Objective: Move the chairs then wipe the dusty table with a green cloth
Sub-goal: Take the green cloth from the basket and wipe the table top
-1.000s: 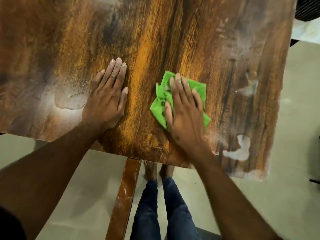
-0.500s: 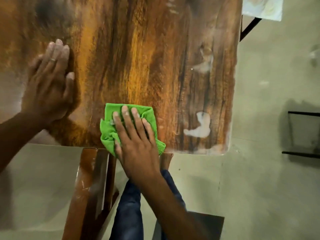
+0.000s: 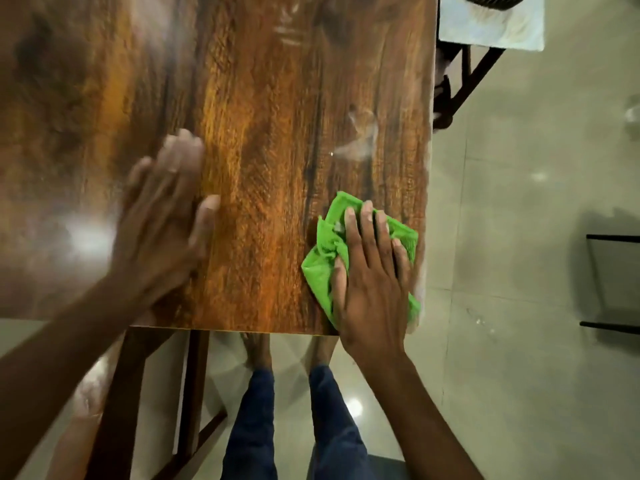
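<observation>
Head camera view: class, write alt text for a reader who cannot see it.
A person's right hand presses a crumpled green cloth flat onto the near right corner of a wooden table. The left hand, blurred, rests flat on the tabletop. A pale dust smear shows beyond the cloth.

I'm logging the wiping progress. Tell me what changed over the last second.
The right hand slid the green cloth rightward along the table to its near right corner, over the white patch seen there earlier. The smudge farther up remains. The left hand stays flat on the wood; the right keeps pressing the cloth, nothing released.
</observation>
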`<state>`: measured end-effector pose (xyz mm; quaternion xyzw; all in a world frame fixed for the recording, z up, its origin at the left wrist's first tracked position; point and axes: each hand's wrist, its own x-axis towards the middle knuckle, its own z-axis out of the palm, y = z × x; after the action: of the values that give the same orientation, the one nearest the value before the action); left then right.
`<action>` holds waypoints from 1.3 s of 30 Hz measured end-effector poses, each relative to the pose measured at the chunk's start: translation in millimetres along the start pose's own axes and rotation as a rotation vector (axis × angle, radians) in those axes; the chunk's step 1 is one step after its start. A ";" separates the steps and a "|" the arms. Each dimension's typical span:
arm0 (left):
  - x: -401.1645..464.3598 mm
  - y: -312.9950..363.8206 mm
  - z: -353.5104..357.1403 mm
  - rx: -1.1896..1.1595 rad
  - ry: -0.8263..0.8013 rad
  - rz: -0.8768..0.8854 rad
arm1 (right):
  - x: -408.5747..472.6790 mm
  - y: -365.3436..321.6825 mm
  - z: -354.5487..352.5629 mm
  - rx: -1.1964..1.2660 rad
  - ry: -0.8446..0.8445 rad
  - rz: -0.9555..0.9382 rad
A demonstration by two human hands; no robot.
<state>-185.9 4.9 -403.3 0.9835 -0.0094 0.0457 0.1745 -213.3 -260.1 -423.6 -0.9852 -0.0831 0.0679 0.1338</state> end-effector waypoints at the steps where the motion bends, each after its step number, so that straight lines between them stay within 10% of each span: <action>1: 4.3 17.7 6.4 -0.025 -0.028 0.008 | 25.1 0.6 0.4 -0.001 0.009 -0.034; 8: 54.5 67.8 66.4 0.083 -0.079 -0.013 | 202.4 7.9 -7.3 -0.026 0.087 -0.181; 22: 56.4 67.7 65.5 0.210 -0.109 -0.032 | -15.4 25.8 6.5 -0.108 -0.061 -0.098; 39: 58.8 64.7 68.6 0.153 -0.060 -0.031 | 403.5 -67.7 -15.1 -0.033 0.095 -0.332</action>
<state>-123.6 -79.6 -439.8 0.9950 0.0039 0.0142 0.0992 173.4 -126.2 -435.7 -0.9621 -0.2395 -0.0033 0.1307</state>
